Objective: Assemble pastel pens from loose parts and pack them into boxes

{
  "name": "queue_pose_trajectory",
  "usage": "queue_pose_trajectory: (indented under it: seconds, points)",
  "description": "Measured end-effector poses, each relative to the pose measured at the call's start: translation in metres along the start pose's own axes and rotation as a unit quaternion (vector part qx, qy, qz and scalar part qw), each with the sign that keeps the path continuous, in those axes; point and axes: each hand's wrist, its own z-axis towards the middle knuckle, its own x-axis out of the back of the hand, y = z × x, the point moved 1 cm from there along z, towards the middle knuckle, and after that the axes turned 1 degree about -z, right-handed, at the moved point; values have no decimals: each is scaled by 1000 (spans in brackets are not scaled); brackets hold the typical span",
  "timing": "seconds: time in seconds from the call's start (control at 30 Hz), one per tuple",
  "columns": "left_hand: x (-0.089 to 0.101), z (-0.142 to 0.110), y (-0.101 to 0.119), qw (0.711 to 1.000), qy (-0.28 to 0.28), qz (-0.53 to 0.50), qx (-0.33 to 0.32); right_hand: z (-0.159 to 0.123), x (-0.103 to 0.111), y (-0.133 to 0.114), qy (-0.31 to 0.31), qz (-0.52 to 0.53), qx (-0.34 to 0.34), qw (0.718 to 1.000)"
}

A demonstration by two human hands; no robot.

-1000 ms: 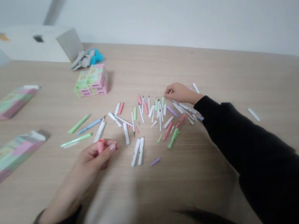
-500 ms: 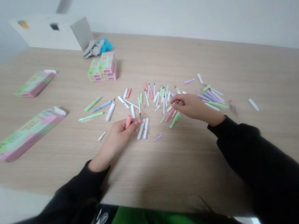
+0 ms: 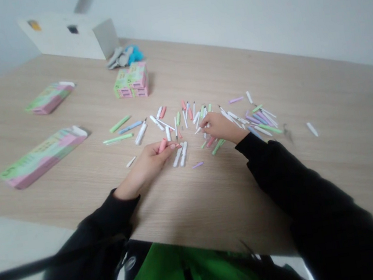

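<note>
My left hand rests on the wooden table with its fingers closed round a pink pen barrel. My right hand lies in the middle of a scatter of pen parts, fingertips pinched on a thin white piece I cannot make out clearly. White, green, pink, purple and blue barrels and caps lie spread around both hands. Two white barrels lie side by side just right of my left hand.
A long pink-green pen box lies at the left, a second box behind it, and a stack of small boxes further back. A white carton and a blue-grey cloth sit at the far edge. One white piece lies apart, right.
My right hand drew back from the far part of the scatter toward its middle. My left hand, still holding the pink barrel, stayed near the two white barrels. The view tilted down.
</note>
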Motion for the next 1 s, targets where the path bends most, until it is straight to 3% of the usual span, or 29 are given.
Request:
queue_pose_trajectory:
  seconds: [0.33, 0.57, 0.73, 0.83, 0.93, 1.0]
  points:
    - [2, -3, 3, 999, -22, -25, 29, 4, -1, -4, -22, -39, 42, 998]
    - [1, -4, 9, 993, 22, -99, 65, 11, -2, -9, -51, -45, 72, 995]
    - [1, -3, 8, 990, 22, -122, 64, 6, 4, -20, -33, -28, 76, 996]
    - [-2, -2, 10, 990, 20, -127, 53, -16, 18, -31, 34, 115, 54, 991]
    - [-10, -3, 15, 988, 25, -145, 39, -50, 32, -41, 97, 343, 38, 934]
    - [-19, -5, 20, 987, 19, -159, 24, -74, 37, -47, 117, 418, 33, 900]
